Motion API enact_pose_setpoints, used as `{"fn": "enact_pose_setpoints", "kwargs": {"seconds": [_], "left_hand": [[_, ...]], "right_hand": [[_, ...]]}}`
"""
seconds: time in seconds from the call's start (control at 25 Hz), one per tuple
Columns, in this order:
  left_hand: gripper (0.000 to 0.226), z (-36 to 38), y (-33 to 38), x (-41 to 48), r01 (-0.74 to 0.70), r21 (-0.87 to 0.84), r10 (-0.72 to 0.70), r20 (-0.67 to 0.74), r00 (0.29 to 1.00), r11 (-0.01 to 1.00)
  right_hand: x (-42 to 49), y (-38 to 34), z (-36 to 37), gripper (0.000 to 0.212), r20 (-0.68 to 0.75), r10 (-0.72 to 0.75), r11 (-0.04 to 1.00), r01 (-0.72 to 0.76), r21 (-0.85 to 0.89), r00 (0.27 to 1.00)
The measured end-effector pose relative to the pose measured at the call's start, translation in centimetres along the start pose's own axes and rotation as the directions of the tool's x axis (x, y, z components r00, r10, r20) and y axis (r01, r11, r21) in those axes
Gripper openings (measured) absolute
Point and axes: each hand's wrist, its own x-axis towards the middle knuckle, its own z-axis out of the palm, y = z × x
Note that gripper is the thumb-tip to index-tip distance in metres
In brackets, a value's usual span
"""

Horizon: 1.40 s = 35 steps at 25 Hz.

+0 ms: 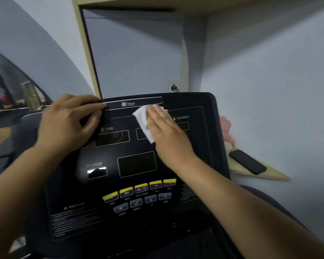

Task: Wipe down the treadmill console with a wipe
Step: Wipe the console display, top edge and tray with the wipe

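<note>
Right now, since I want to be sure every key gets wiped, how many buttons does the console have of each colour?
Yellow buttons: 5
Blue-grey buttons: 4
Total on the console: 9

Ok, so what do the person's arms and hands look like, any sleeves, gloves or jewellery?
The left hand and right hand are bare: no gloves, no rings showing. Both forearms are uncovered as far as the frame reaches, with no sleeve, watch or bracelet in view.
</note>
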Motion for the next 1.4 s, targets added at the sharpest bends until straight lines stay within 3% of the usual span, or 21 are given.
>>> {"fn": "enact_pose_setpoints", "kwargs": {"seconds": [0.08,0.2,0.28,0.4,0.52,0.6,0.64,0.72,0.8,0.88,0.92,1.0,1.12,1.2,1.28,1.4], "left_hand": [[0.029,0.0,-0.7,0.9,0.041,0.005,-0.041,0.003,0.999,0.999],[0.021,0.4,-0.8,1.7,0.116,-0.048,-0.116,0.002,0.993,0.992],[0.018,0.9,-0.7,1.6,0.114,-0.057,-0.114,0.017,0.993,0.992],[0.017,1.3,-1.1,1.4,0.084,-0.078,-0.086,-0.026,0.996,0.993],[0.02,1.6,-1.1,1.0,0.066,-0.075,-0.071,-0.068,0.995,0.995],[0.022,1.6,-1.1,1.0,0.061,-0.074,-0.068,-0.092,0.993,0.995],[0.022,1.7,-1.1,1.0,0.06,-0.075,-0.067,-0.097,0.993,0.995],[0.022,1.8,-1.1,1.0,0.064,-0.072,-0.071,-0.097,0.993,0.995],[0.019,2.0,-1.2,1.0,0.076,-0.069,-0.082,-0.096,0.992,0.995],[0.018,1.9,-1.2,1.2,0.079,-0.075,-0.084,-0.076,0.994,0.994],[0.019,1.8,-1.1,1.2,0.074,-0.077,-0.08,-0.069,0.994,0.994],[0.018,1.8,-1.0,1.2,0.074,-0.065,-0.078,-0.057,0.995,0.995],[0.016,1.3,-0.9,1.2,0.076,-0.058,-0.078,-0.022,0.997,0.995],[0.016,0.8,-0.9,1.1,0.087,-0.065,-0.088,-0.006,0.996,0.994],[0.017,0.7,-0.7,1.1,0.101,-0.081,-0.099,0.022,0.995,0.992],[0.025,-0.1,-1.2,0.6,0.127,-0.145,-0.123,0.038,0.992,0.981]], "right_hand": [[-0.8,3.8,-1.0,0.072,-0.021,0.148,0.987,-0.149,-0.056,0.989],[-2.1,8.1,-2.4,0.069,-0.065,0.479,0.873,-0.483,-0.062,0.875],[-1.8,8.4,-2.4,0.068,-0.07,0.542,0.836,-0.546,-0.057,0.837],[-0.3,5.8,-1.6,0.066,-0.079,0.454,0.888,-0.458,-0.036,0.888],[1.2,1.8,-0.2,0.049,-0.052,0.246,0.967,-0.249,-0.054,0.968],[1.4,1.4,0.2,0.049,0.028,0.067,0.99,-0.063,-0.13,0.997],[1.3,2.5,0.0,0.05,0.028,0.053,0.99,-0.049,-0.129,0.998],[0.2,5.6,-0.6,0.05,-0.054,0.223,0.973,-0.226,-0.051,0.973],[-1.2,8.4,-1.2,0.048,-0.128,0.449,0.892,-0.453,0.004,0.884],[-1.8,9.0,-1.3,0.038,-0.184,0.569,0.818,-0.575,0.026,0.801],[-1.5,8.4,-1.1,0.037,-0.213,0.576,0.813,-0.58,0.048,0.789],[-0.5,5.6,-0.2,0.05,-0.219,0.486,0.873,-0.48,0.083,0.846],[0.2,0.0,1.6,0.058,-0.148,0.236,0.97,-0.222,0.102,0.96],[-0.1,-0.9,1.8,0.058,-0.086,0.087,0.994,-0.081,0.069,0.992],[-0.8,1.7,1.0,0.062,-0.064,0.097,0.995,-0.094,0.046,0.993],[-2.4,6.0,-0.5,0.06,-0.101,0.31,0.951,-0.308,0.038,0.945]]}}
